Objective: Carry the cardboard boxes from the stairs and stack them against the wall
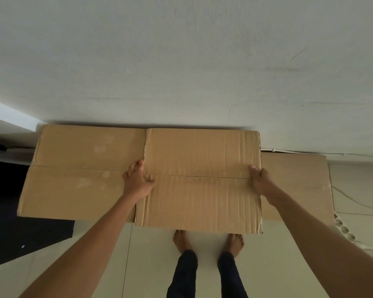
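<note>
A closed brown cardboard box [202,179] is in front of me, its far edge against the white wall [181,61]. My left hand [137,180] grips its left side and my right hand [261,182] grips its right side. A second cardboard box [80,171] stands level beside it on the left, touching it. A third, lower cardboard box [297,186] shows to the right, partly hidden behind the held box and my right arm. What the held box rests on is hidden.
My bare feet [209,241] stand on pale floor tiles just under the box's near edge. A white power strip [346,231] and cables lie on the floor at right. A dark mat [19,233] covers the floor at left.
</note>
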